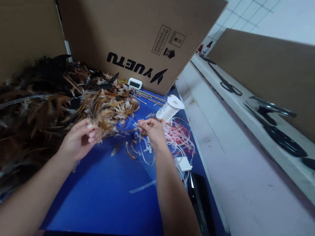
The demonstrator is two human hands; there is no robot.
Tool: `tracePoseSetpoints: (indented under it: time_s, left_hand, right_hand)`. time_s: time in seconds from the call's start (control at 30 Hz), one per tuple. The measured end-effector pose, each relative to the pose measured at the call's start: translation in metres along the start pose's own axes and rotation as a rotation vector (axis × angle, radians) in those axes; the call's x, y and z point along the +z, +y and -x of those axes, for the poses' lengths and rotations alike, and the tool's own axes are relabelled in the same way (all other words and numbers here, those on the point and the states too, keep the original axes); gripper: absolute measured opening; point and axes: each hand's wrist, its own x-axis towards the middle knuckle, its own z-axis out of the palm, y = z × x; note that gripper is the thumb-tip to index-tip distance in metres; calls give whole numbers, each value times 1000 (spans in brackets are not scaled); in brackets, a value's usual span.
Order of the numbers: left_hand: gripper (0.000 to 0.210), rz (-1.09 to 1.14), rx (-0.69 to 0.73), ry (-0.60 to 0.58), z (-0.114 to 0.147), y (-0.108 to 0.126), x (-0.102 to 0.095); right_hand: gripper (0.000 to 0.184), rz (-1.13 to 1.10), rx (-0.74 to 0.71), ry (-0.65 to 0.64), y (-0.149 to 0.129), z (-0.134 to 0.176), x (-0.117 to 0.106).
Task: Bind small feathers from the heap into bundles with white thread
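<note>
My left hand point(80, 140) is closed in a pinch at the near edge of a large heap of brown and black feathers point(42, 112). Whatever sits between its fingertips blends into the feathers behind it. My right hand point(152, 130) is also pinched, with its fingertips over loose white strips; a small pale thing shows at the tips, too fine to name. Close by that hand lies a tangle of red and white strings point(182, 139), with a white spool point(170, 108) standing behind it. A few loose feathers point(131, 151) lie on the blue tabletop point(110, 197) between my hands.
Behind the heap stands a large cardboard box point(130, 23). A small white digital display point(134, 83) and thin sticks point(149, 96) lie at the back. A black device point(202, 205) rests along the right edge. Scissors point(229, 85) lie on the ledge to the right.
</note>
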Motion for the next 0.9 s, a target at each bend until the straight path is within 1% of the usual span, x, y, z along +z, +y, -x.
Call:
tracePoseSetpoints:
  time_s: [0.23,0.33,0.4,0.43,0.47,0.53,0.57,0.6,0.63,0.67,0.7,0.77,0.8,0.83,0.87,0.9]
  left_hand:
    - [29,-36,-13,2,1,-2,4]
    - [30,-33,-18,8,1,-3,5]
    - [31,-26,-23,3,2,-3,5]
    - [31,-24,-24,-2,2,-3,4]
    - [31,-25,-24,-7,2,-4,4]
    - [30,-31,-27,-11,1,-5,3]
    - [29,-32,-29,-11,1,-5,2]
    - [28,-31,-32,-11,1,-6,2]
    - [28,-30,-34,-11,1,-6,1]
    - [28,-27,-36,-13,1,-6,1]
    - [27,-27,-36,-16,1,-7,1]
    - [26,-30,-30,-27,1,-7,1]
    - [25,-35,-33,-33,1,-7,2]
    - [24,-38,-36,-40,1,-6,2]
    - [22,-41,-42,-45,1,-6,2]
    - [21,-43,-48,-45,1,-6,2]
  right_hand:
    - [27,-126,-11,-12,-14,26,-18]
    - [22,-69,-18,-85,-15,40,-25]
    - [12,92,-74,-174,-14,51,-30]
    - [11,216,-137,-206,-13,57,-32]
    - [17,362,-226,-214,-14,64,-35]
    - [30,634,-395,-164,-17,78,-39]
    - [28,734,-423,-138,-20,86,-41]
    - [19,816,-394,-127,-26,94,-43]
    - [19,878,-351,-144,-33,103,-44]
    - [23,909,-347,-147,-42,113,-45]
    - [24,912,-406,-161,-53,124,-45]
    - [28,876,-562,-250,-77,147,-44]
    - [30,835,-615,-266,-89,159,-41]
    - [29,784,-662,-304,-98,171,-38]
    - [25,726,-686,-374,-105,184,-33]
    - [22,646,-704,-383,-108,196,-28]
